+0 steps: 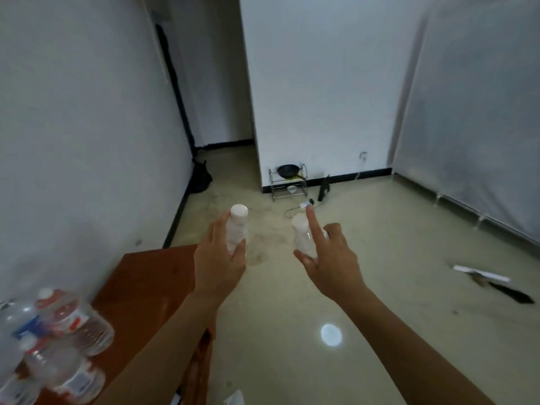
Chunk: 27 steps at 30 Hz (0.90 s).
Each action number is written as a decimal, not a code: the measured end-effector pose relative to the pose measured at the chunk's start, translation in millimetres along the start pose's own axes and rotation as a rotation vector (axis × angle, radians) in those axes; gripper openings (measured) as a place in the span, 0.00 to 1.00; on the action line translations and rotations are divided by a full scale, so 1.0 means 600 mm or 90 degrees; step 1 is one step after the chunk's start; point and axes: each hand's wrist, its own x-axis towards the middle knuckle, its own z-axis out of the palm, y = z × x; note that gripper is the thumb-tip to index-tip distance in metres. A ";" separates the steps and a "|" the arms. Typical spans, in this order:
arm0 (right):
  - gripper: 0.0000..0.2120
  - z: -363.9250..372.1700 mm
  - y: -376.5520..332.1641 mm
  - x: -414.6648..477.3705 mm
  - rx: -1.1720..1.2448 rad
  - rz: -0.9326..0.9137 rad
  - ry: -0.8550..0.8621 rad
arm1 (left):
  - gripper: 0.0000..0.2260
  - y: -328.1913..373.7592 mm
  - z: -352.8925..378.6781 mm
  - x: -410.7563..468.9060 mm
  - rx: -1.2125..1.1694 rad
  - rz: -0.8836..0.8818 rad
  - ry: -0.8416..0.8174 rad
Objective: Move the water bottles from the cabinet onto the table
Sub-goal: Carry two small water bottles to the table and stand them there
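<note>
Bottles [238, 229] (labels blurred, unreadable) gripped upright, one in each of both hands [217, 266].

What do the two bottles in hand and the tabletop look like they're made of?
Both bottles, in the left hand and the right hand, look like frosted white plastic: left bottle, right bottle, matte, faintly translucent. The table looks like reddish-brown wood or laminate, slightly glossy; which is unclear.

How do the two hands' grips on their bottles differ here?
The left hand wraps its bottle with fingers together; the right hand holds its bottle with the index finger raised. The left bottle's cap sits higher in view. Both bottles are pale, upright, held over the floor.
</note>
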 end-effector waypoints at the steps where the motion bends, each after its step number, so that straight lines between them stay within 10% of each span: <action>1: 0.53 -0.030 0.034 -0.008 -0.009 0.020 0.009 | 0.27 0.032 0.033 0.003 -0.020 0.002 -0.018; 27: 0.54 -0.929 0.943 -0.732 -0.423 0.717 0.322 | 0.27 1.412 0.918 -0.426 -0.619 0.633 -0.480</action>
